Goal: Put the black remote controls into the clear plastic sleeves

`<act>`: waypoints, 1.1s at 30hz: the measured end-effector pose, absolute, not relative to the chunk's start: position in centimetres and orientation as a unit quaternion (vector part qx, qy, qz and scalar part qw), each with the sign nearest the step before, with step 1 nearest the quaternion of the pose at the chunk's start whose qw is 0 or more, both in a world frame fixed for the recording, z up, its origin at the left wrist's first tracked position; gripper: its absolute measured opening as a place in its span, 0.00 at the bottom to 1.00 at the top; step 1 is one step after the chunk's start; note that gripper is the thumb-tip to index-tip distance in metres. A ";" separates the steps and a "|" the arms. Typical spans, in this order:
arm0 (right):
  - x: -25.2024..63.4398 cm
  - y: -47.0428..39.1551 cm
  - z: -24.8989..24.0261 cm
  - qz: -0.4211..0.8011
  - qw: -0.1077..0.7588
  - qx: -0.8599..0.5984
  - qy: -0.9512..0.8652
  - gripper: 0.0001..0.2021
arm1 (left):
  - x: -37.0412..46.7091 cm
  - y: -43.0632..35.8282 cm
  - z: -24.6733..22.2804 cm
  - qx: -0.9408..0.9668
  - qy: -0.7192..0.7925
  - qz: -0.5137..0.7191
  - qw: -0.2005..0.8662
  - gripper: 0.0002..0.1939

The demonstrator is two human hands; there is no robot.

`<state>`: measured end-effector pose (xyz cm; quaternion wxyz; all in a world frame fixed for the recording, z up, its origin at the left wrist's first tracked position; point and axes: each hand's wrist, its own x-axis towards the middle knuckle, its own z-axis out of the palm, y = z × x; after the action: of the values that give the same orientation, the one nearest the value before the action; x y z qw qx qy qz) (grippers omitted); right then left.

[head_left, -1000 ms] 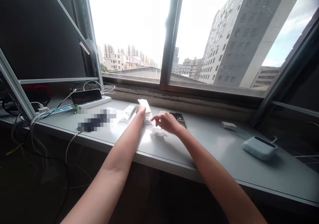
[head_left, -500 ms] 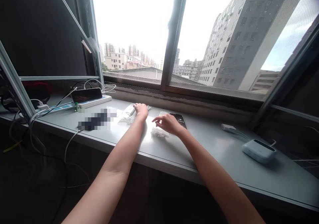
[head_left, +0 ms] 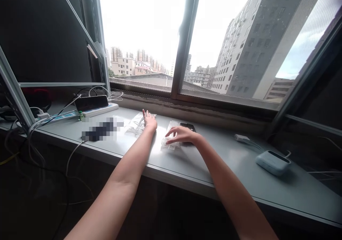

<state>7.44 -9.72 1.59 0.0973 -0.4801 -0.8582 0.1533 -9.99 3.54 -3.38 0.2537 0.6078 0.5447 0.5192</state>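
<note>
Right fingers (head_left: 173,129) lowered, apparently over clear bag (head_left: 173,146)

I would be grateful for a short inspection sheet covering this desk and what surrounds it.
Surface: grey desktop, glare near the middle; damage, nothing seen.
Things at hand: clear plastic bag by the left hand; small clear packets by the right.
Hands: left, fingers spread at the bag; right hand, curled but open above the packets, contact unclear.
Clutter: dark keypad device, pale blue device, phone-like black slab, little green bottle, blurred dark item.
Cables: tangled at left, some hanging below the edge.
Surroundings: window behind, buildings outside.
</note>
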 end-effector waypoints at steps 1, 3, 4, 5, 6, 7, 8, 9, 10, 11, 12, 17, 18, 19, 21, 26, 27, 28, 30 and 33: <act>7.4 -9.8 1.7 0.162 0.097 -0.473 -0.860 0.22 | -10.1 3.6 -3.3 0.626 0.564 0.490 0.225 0.27; 7.3 -9.9 1.9 0.173 0.090 -0.461 -0.866 0.25 | -10.3 3.6 -3.3 0.669 0.612 0.391 0.157 0.28; 7.2 -9.9 1.9 0.176 0.085 -0.456 -0.868 0.24 | -10.3 3.6 -3.2 0.689 0.634 0.330 0.119 0.28; 7.2 -9.9 1.8 0.177 0.082 -0.451 -0.871 0.21 | -10.4 3.5 -3.2 0.704 0.653 0.269 0.079 0.28; 7.1 -9.8 1.7 0.176 0.082 -0.446 -0.874 0.17 | -10.3 3.5 -3.1 0.714 0.666 0.215 0.041 0.27; 7.0 -9.7 1.6 0.174 0.087 -0.440 -0.877 0.13 | -10.2 3.4 -3.0 0.720 0.672 0.172 0.009 0.27; 7.0 -9.6 1.4 0.171 0.094 -0.434 -0.879 0.09 | -10.1 3.3 -2.9 0.726 0.673 0.141 -0.017 0.27; 6.9 -9.6 1.3 0.167 0.105 -0.432 -0.880 0.08 | -9.9 3.1 -2.8 0.731 0.670 0.121 -0.037 0.26; 6.9 -9.5 1.2 0.159 0.120 -0.439 -0.876 0.08 | -9.6 2.9 -2.6 0.738 0.663 0.112 -0.053 0.26; 6.8 -9.5 1.1 0.149 0.136 -0.454 -0.868 0.08 | -9.2 2.7 -2.4 0.745 0.653 0.118 -0.066 0.25; 6.8 -9.4 1.1 0.135 0.153 -0.477 -0.855 0.08 | -8.8 2.4 -2.1 0.751 0.641 0.138 -0.074 0.24; 7.7 -8.8 1.2 0.056 0.285 -0.578 -0.763 0.08 | -6.7 0.6 -0.3 0.744 0.583 0.319 -0.079 0.23; 8.1 -8.6 1.2 0.046 0.321 -0.587 -0.742 0.08 | -6.4 0.2 0.1 0.742 0.571 0.343 -0.075 0.23; 8.4 -8.4 1.2 0.038 0.358 -0.594 -0.720 0.07 | -6.1 -0.3 0.5 0.741 0.562 0.363 -0.067 0.24; 8.9 -7.9 1.2 0.033 0.420 -0.605 -0.676 0.07 | -5.4 -1.3 1.0 0.747 0.530 0.397 -0.055 0.26; 9.7 -7.4 1.0 0.013 0.526 -0.608 -0.595 0.06 | -3.4 -3.7 0.9 0.838 0.405 0.364 -0.042 0.25; 9.8 -7.5 0.9 0.003 0.533 -0.611 -0.585 0.05 | -3.1 -4.0 0.8 0.849 0.392 0.352 -0.039 0.26; 9.8 -7.5 0.9 -0.009 0.534 -0.618 -0.577 0.04 | -2.8 -4.1 0.7 0.855 0.386 0.345 -0.038 0.25; 9.9 -7.7 0.9 -0.031 0.520 -0.633 -0.572 0.03 | -2.6 -4.1 0.6 0.851 0.393 0.346 -0.040 0.24; 9.7 -8.1 1.1 -0.060 0.486 -0.650 -0.582 0.04 | -2.7 -4.0 0.6 0.837 0.415 0.355 -0.043 0.19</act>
<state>9.73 -8.06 1.07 0.4856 -0.6497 -0.5817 -0.0602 -2.65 -3.95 0.56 -0.0430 0.8366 0.4148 0.3552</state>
